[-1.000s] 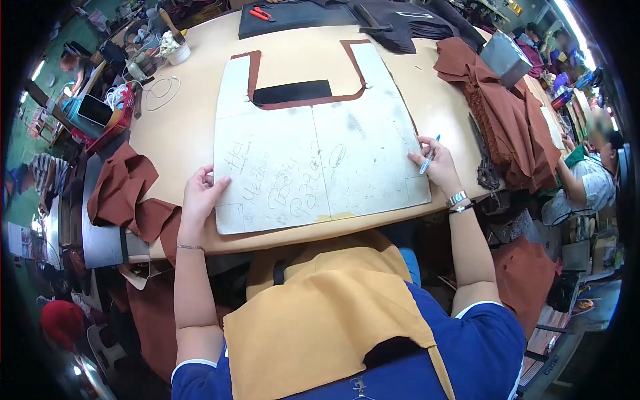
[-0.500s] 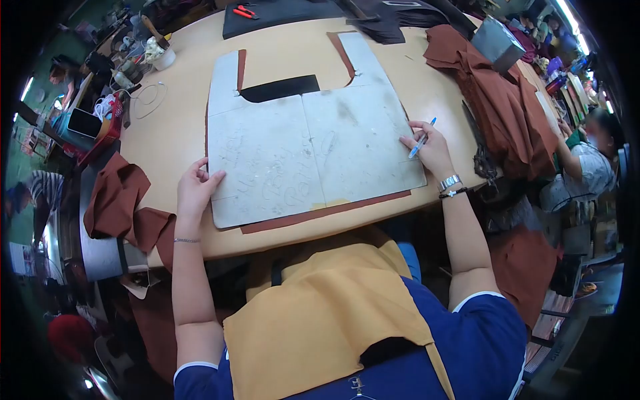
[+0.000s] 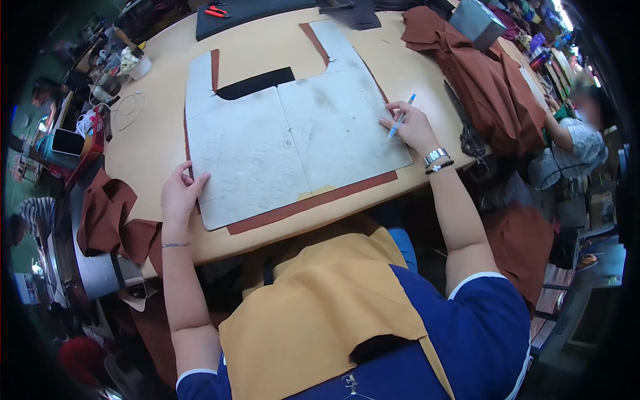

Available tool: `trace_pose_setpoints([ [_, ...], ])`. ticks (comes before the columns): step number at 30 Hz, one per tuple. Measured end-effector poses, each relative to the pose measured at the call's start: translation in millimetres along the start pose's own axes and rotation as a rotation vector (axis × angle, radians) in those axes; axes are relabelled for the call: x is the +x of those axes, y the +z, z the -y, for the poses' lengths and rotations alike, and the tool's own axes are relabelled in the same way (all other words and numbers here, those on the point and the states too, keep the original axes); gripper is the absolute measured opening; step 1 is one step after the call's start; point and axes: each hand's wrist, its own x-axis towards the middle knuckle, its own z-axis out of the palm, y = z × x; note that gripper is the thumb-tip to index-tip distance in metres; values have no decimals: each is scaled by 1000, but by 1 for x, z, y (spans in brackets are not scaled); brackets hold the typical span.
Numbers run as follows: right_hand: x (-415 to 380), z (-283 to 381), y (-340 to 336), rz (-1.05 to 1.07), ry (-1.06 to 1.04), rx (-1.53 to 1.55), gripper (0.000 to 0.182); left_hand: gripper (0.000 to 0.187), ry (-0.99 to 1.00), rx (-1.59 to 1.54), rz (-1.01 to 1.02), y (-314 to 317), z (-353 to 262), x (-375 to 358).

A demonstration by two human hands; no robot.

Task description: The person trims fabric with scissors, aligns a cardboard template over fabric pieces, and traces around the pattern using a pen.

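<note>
The right hand (image 3: 417, 127) has its grip closed around a blue pen (image 3: 401, 116), fingertips resting on the right edge of the grey pattern board (image 3: 293, 143), with a watch and a dark band on its wrist. The left hand (image 3: 179, 195) holds nothing; its grip is loose, fingers spread and pressed flat against the pattern board's lower left corner. The pattern board lies flat in the middle of the tan counter (image 3: 160, 133), faint handwriting across its face and a notch cut out of its far edge. Under the pattern board lies a brown fabric piece (image 3: 313, 200), showing as a strip along the board's near edge, at its left side and beside the two far tabs; a dark patch fills the notch. To the right of the pattern board a heap of brown cloth (image 3: 490, 93) is piled on the counter. Beyond the pattern board's far edge, red-handled scissors (image 3: 215, 11) rest on dark fabric. Left of the pattern board a crumpled brown cloth (image 3: 110, 217) hangs off the counter edge.
</note>
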Motion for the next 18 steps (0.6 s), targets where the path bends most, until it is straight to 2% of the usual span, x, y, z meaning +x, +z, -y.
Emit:
trace_pose_setpoints([
  [1, -1, 0, -1, 4, -12, -18, 36, 53, -4, 28, 2, 0, 1, 0],
  [4, -1, -7, -5, -12, 116, 382, 31, 51, 33, -99, -23, 5, 17, 4],
  [5, -2, -13, -7, -18, 108, 518, 31, 50, 50, -246, -6, 11, 30, 10],
  [8, -7, -12, -10, -123, 137, 555, 29, 49, 43, -340, 1, 15, 48, 15],
  [9, -6, -17, -10, -79, 135, 537, 31, 49, 61, -350, -3, 16, 52, 16],
  [12, -6, -23, -3, -73, 53, 454, 34, 48, 72, -120, -5, 6, 33, 8],
  [16, -6, -13, -2, -97, -38, 185, 39, 47, 87, -156, -8, 4, 32, 5],
  [18, -3, -17, 1, -81, -47, 219, 41, 47, 80, -85, -17, 1, 27, 4],
])
